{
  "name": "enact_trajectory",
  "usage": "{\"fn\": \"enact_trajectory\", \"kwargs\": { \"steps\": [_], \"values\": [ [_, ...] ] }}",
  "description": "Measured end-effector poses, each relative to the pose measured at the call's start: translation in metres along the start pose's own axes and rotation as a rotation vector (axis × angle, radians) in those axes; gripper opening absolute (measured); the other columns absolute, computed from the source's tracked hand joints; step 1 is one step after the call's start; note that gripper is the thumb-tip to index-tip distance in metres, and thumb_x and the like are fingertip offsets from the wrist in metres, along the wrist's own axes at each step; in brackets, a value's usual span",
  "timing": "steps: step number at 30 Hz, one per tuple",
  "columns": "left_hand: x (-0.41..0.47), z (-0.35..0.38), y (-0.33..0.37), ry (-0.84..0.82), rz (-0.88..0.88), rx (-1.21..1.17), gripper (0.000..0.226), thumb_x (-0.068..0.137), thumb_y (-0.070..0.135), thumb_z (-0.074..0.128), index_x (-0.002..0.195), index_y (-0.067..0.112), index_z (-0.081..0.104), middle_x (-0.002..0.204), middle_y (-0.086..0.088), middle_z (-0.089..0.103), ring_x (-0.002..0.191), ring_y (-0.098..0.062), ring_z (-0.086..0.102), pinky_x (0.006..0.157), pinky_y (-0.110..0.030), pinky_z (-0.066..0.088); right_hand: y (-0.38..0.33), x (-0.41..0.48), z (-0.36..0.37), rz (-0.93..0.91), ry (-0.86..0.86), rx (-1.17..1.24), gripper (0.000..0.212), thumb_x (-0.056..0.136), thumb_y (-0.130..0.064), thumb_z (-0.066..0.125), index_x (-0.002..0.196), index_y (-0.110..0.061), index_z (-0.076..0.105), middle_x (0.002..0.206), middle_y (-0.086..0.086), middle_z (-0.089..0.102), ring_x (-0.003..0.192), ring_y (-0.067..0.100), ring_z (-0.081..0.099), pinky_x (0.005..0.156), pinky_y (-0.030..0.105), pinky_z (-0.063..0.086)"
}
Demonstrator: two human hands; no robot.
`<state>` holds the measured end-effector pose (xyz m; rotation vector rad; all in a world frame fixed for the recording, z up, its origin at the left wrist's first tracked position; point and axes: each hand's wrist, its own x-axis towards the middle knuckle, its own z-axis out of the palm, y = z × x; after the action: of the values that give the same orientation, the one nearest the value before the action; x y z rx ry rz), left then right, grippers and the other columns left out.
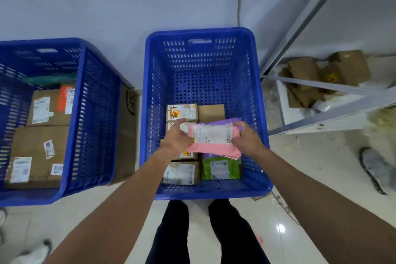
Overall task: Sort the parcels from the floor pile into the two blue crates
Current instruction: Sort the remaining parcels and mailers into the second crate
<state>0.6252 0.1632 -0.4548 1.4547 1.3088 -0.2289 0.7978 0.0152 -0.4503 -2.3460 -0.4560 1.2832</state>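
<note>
Both hands grip the pink parcel (212, 141): the left hand (177, 138) holds its left short edge, the right hand (246, 141) its right. Its long axis therefore runs side to side across the middle of the frame. It sits over the centre blue crate (214, 193), just above a purple mailer (218, 122) and small boxes (182, 112). Judging by this, release means straight down; the other blue crate (96, 113), at frame left, stands well apart.
</note>
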Motion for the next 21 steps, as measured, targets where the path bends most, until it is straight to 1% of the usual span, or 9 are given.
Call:
{"fn": "enact_trajectory", "kwargs": {
  "steps": [2,4,6,9,11,13,17,19,21],
  "values": [
    [0.009,0.010,-0.007,-0.054,0.001,0.082,0.083,0.080,-0.005,0.069,0.150,0.025,0.038,0.088,-0.008,0.072,0.087,-0.027,0.069,0.072,-0.035,0.056,0.009,0.004,0.004,0.003,0.018,-0.081,0.054,0.087,-0.008,0.055,0.137,-0.025,0.044,0.121,0.013,0.063,0.107,0.033,0.061,0.088,0.042,0.053],
    [0.014,0.020,-0.012,-0.123,0.003,0.159,0.084,0.078,-0.005,0.070,0.152,0.021,0.039,0.108,-0.011,0.072,0.102,-0.027,0.069,0.086,-0.037,0.058,0.019,0.007,0.009,0.008,0.026,-0.170,0.059,0.089,-0.010,0.055,0.143,-0.027,0.038,0.122,0.014,0.062,0.109,0.035,0.060,0.088,0.043,0.052],
    [0.016,0.031,-0.016,-0.165,0.017,0.248,0.077,0.079,-0.004,0.072,0.148,0.018,0.046,0.121,-0.010,0.068,0.111,-0.024,0.065,0.092,-0.032,0.055,0.031,0.007,0.016,0.017,0.019,-0.247,0.064,0.091,-0.017,0.055,0.148,-0.029,0.030,0.124,0.015,0.062,0.108,0.035,0.060,0.087,0.042,0.053],
    [0.024,0.047,-0.023,-0.179,0.075,0.430,0.061,0.079,0.002,0.072,0.136,0.014,0.056,0.125,-0.008,0.065,0.114,-0.023,0.062,0.084,-0.028,0.051,0.049,0.008,0.028,0.052,-0.006,-0.306,0.067,0.094,-0.024,0.052,0.153,-0.027,0.021,0.126,0.016,0.061,0.109,0.036,0.060,0.082,0.036,0.050],
    [0.030,0.061,-0.031,-0.176,0.099,0.485,0.054,0.080,0.004,0.070,0.131,0.014,0.057,0.126,-0.009,0.064,0.115,-0.025,0.060,0.082,-0.030,0.051,0.060,0.008,0.039,0.087,-0.036,-0.292,0.071,0.095,-0.027,0.050,0.156,-0.024,0.013,0.128,0.018,0.059,0.109,0.037,0.060,0.081,0.035,0.047],
    [0.034,0.075,-0.039,-0.167,0.085,0.514,0.049,0.083,0.004,0.069,0.130,0.013,0.057,0.126,-0.010,0.063,0.117,-0.028,0.059,0.089,-0.035,0.054,0.072,0.011,0.049,0.134,-0.066,-0.265,0.078,0.095,-0.029,0.049,0.158,-0.024,0.004,0.133,0.020,0.055,0.113,0.038,0.059,0.085,0.037,0.047],
    [0.045,0.101,-0.056,-0.220,0.068,0.587,0.039,0.089,0.011,0.064,0.127,0.016,0.060,0.121,-0.003,0.063,0.113,-0.028,0.060,0.091,-0.036,0.053,0.091,0.023,0.061,0.182,-0.099,-0.223,0.077,0.098,-0.028,0.047,0.158,-0.018,0.000,0.144,0.020,0.046,0.123,0.038,0.053,0.094,0.037,0.045],
    [0.052,0.109,-0.067,-0.260,0.070,0.613,0.035,0.088,0.018,0.063,0.123,0.020,0.062,0.119,-0.002,0.067,0.104,-0.026,0.063,0.086,-0.038,0.055,0.099,0.029,0.064,0.206,-0.121,-0.215,0.078,0.099,-0.027,0.046,0.158,-0.017,-0.003,0.151,0.019,0.040,0.128,0.038,0.049,0.099,0.037,0.044],
    [0.058,0.116,-0.074,-0.299,0.081,0.655,0.027,0.088,0.020,0.060,0.114,0.018,0.066,0.108,-0.004,0.068,0.094,-0.025,0.064,0.076,-0.035,0.054,0.106,0.033,0.066,0.239,-0.141,-0.211,0.080,0.099,-0.029,0.045,0.159,-0.017,-0.007,0.155,0.017,0.034,0.131,0.037,0.046,0.103,0.038,0.043]
  ]
}}
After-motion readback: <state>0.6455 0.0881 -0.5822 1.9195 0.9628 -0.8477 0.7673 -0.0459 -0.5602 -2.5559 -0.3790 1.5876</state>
